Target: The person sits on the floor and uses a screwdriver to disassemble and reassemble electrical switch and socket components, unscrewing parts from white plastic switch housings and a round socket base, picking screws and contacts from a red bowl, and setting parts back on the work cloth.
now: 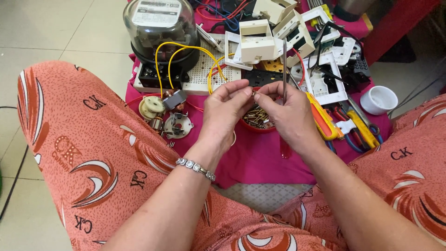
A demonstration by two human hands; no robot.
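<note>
Screws (pixel 257 117) under hands, meter (pixel 160 28) behind.

the meter (pixel 160 28) had a glossy glass dome, the switch frames (pixel 256 42) were matt white plastic, the screws (pixel 257 117) shiny brass-coloured metal.

Worn on the head, looking steeply down and forward over the lap, close enough that the knees in patterned orange cloth (pixel 93 153) fill the near corners and the forearms enter from the bottom edge. Centred on the left hand (pixel 223 116) and right hand (pixel 288 118), meeting just above a pink cloth (pixel 260 160) on the floor, with a glass-domed meter (pixel 160 28) far left, white switch plates (pixel 278 37) along the far edge and a white cup (pixel 380 100) at right. Only one view, so no overlap with another.
</note>
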